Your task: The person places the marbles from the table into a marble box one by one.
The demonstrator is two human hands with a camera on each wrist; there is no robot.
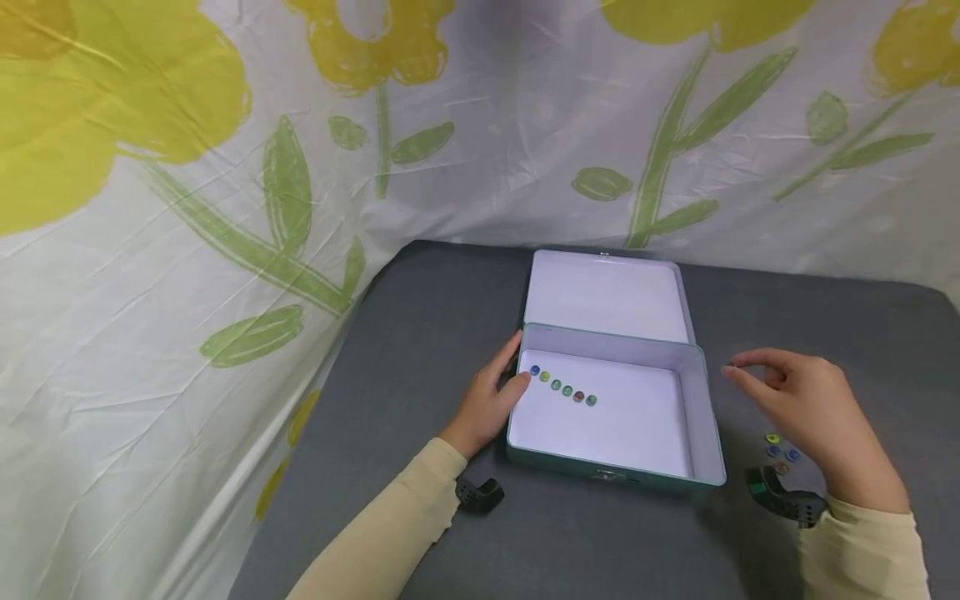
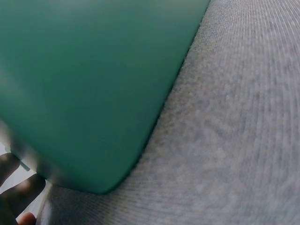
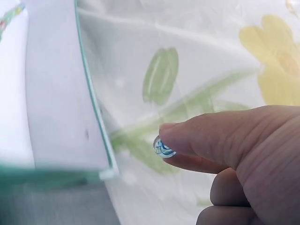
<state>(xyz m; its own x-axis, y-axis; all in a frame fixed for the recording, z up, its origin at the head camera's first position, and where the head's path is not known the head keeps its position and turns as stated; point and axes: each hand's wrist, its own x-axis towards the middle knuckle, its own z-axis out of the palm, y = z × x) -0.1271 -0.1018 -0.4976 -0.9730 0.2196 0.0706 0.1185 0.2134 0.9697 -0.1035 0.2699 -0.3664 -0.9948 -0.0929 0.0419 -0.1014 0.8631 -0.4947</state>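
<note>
Across the ribbed grey bench (image 1: 600, 550), loose marbles (image 1: 792, 456) lie nearest the right hand (image 1: 813, 404), which pinches a blue-swirled marble (image 3: 161, 146) just right of the green box (image 1: 702, 417); the left hand (image 1: 483, 408), unclenched, touches its left side. Six marbles (image 1: 567, 390) line its white floor. Behind the opened lid (image 1: 607, 292) hangs flower-printed cloth (image 1: 510, 150).

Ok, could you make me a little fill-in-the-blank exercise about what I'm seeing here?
1. The right hand pinches a clear marble with ____ swirls.
2. In the head view, the left hand holds the box by its ____ side.
3. The row of marbles inside the box shows ____ of them.
4. The box is white inside and ____ outside.

Missing words: blue; left; six; green.
</note>
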